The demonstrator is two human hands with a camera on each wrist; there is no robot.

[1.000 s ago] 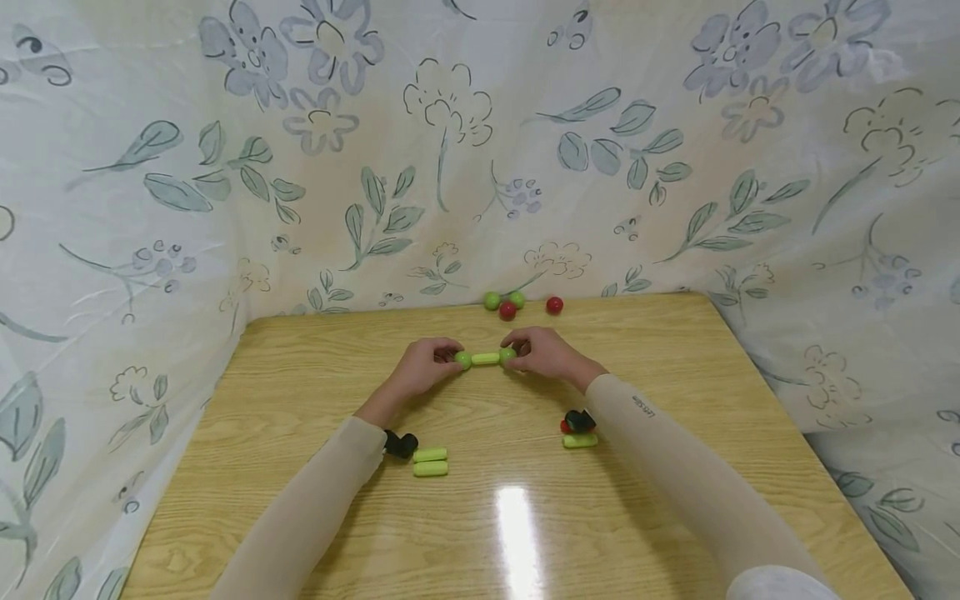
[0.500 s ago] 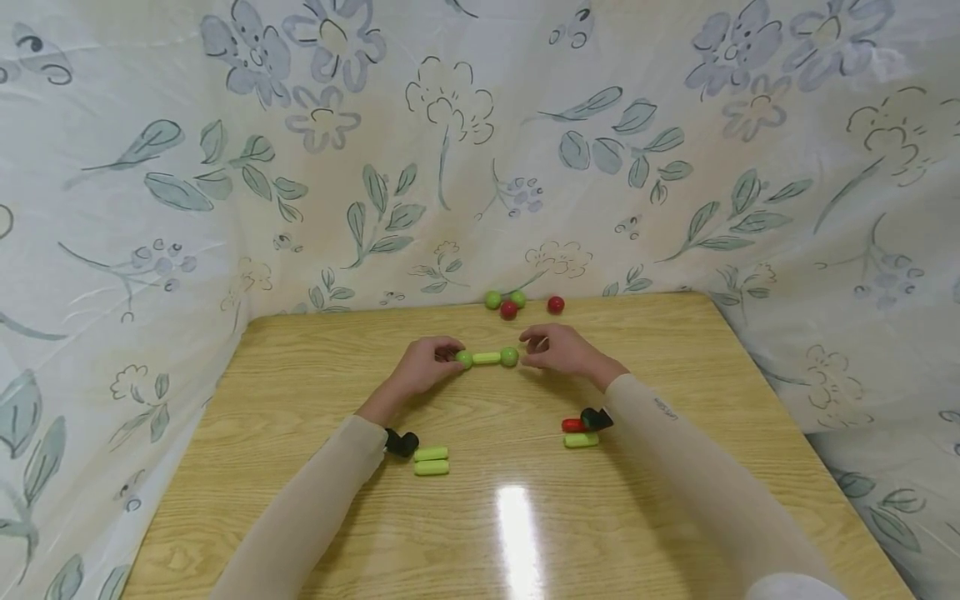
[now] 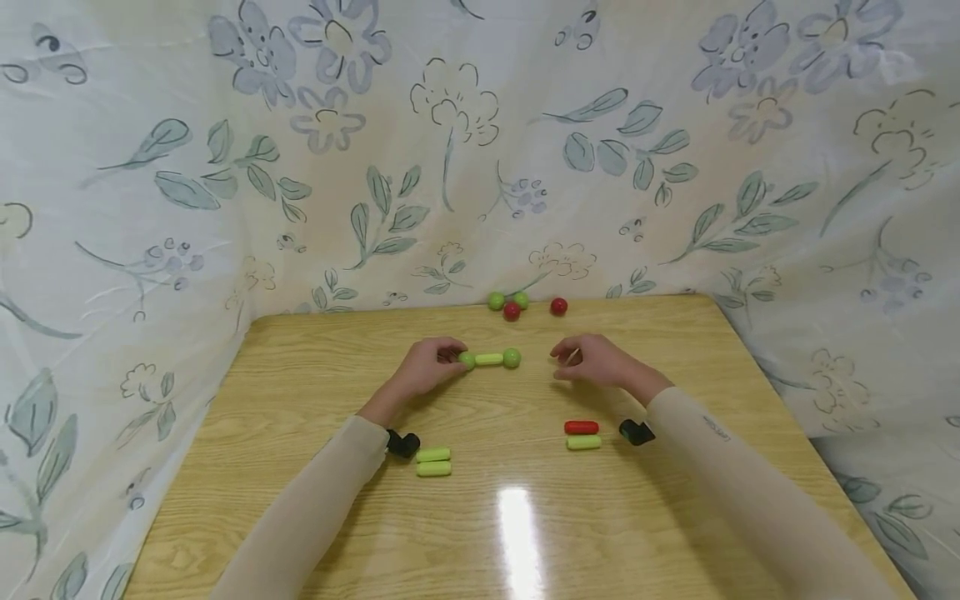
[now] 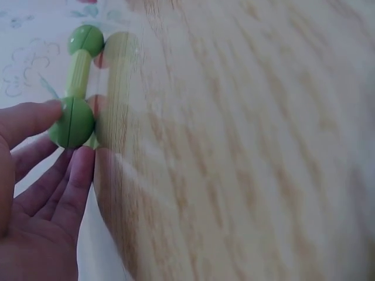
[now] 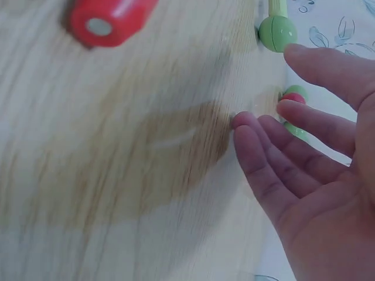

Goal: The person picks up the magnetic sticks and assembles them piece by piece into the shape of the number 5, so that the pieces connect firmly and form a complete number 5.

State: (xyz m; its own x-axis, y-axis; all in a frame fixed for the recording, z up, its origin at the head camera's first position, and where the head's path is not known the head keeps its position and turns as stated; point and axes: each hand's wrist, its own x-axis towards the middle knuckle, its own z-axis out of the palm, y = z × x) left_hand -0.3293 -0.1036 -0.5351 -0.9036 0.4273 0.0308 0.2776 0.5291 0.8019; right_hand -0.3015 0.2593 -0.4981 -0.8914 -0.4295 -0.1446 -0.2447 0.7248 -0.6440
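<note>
A dumbbell-shaped piece lies on the table: a yellow-green rod (image 3: pixel 489 359) joins a green ball at each end. My left hand (image 3: pixel 427 367) pinches its left ball (image 4: pixel 71 123) between thumb and fingers. The right ball (image 3: pixel 512 357) is untouched. To the right of it my right hand (image 3: pixel 596 362) hovers with loosely bent, parted fingers and holds nothing. Nearest below the right hand lie a red rod (image 3: pixel 581 427) and another yellow-green rod (image 3: pixel 583 442), side by side. In the right wrist view the red rod's end shows a silvery disc (image 5: pixel 98 27).
Two yellow-green rods (image 3: pixel 433 462) lie near my left forearm. At the table's back edge sit two green balls (image 3: pixel 496 301), a red ball (image 3: pixel 512 311) in front of them and another red ball (image 3: pixel 558 307) to the right. A flowered cloth (image 3: pixel 465 167) hangs behind the wooden table (image 3: pixel 300 350).
My right hand has let go of the right green ball and moved off to the right. The red rod has come fully into view. The left hand keeps its grip.
</note>
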